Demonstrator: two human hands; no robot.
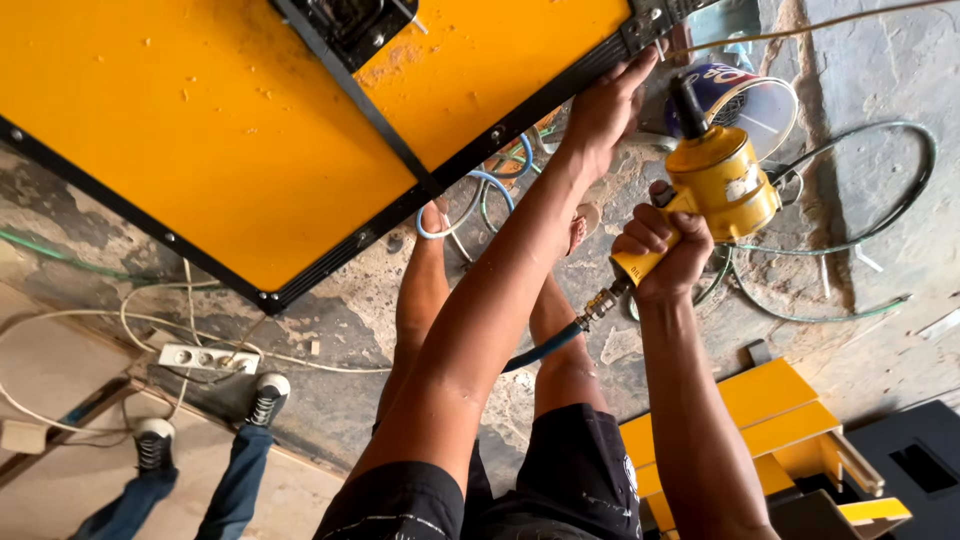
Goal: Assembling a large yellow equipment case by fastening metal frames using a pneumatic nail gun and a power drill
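A large yellow panel (200, 130) with a black frame fills the upper left. My left hand (608, 105) presses flat on its black edge near a corner bracket (645, 25). My right hand (662, 250) grips the handle of a yellow pneumatic tool (718, 180), held just right of the panel's edge, its black tip pointing up. A blue air hose (545, 347) runs from a brass fitting at the handle's base down between my arms. My bare legs and black shorts (570, 480) are below.
Another person's legs in jeans and dark sneakers (265, 400) stand at lower left, near a white power strip (205, 358) with cords. Hoses (850, 245) loop on the concrete floor. A bucket (750, 95) sits at top right. Yellow parts (780, 400) lie at lower right.
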